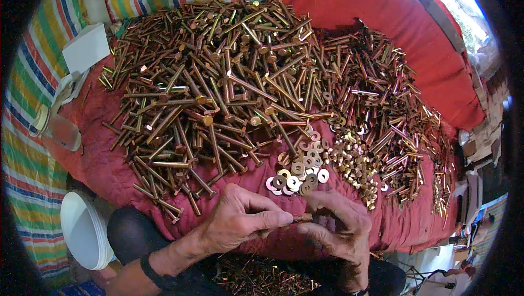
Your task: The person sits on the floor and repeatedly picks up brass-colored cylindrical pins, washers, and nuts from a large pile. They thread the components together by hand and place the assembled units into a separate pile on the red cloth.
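Pinched between the thumb and fingers of my left hand is a brass-coloured bolt; only its end shows past the thumb. My right hand curls around that end with thumb and forefinger apart. Its fingers are slightly smeared by motion, and I see nothing gripped in them. Just beyond my hands lies a small heap of flat washers, some silvery, some brass-coloured. To its right sits a pile of small nuts. A large mound of long bolts spreads across the red cloth.
Shorter metal pieces cover the right side. At left are a clear jar, a white box and a stack of white tubs. Striped sheeting lines the left; more bolts lie below my hands.
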Demonstrator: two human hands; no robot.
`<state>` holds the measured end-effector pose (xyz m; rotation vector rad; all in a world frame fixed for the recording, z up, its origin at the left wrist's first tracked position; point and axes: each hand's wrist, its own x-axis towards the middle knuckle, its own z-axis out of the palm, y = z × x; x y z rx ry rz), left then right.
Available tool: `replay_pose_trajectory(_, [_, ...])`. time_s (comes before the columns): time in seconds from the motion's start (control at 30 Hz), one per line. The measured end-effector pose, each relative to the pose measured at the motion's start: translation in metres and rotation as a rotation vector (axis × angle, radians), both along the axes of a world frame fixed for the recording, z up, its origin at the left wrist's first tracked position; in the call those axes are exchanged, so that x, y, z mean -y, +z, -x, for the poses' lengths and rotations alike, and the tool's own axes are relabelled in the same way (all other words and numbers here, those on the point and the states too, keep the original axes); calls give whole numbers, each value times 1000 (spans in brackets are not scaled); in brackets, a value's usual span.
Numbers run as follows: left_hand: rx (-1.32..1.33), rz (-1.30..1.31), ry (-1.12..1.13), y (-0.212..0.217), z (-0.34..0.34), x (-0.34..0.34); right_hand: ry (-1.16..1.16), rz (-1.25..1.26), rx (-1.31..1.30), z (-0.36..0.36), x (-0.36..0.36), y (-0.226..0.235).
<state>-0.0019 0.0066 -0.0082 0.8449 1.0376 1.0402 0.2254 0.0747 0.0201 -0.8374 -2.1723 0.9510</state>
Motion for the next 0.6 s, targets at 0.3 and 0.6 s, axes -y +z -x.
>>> replay_pose_trajectory(0.3, [-111,49,-132,12,1,0,-77,322,-69,5,8,7])
replay_pose_trajectory(0.6, [-1196,-956,248,15,12,-34,-467,-275,70,-71,-119,5])
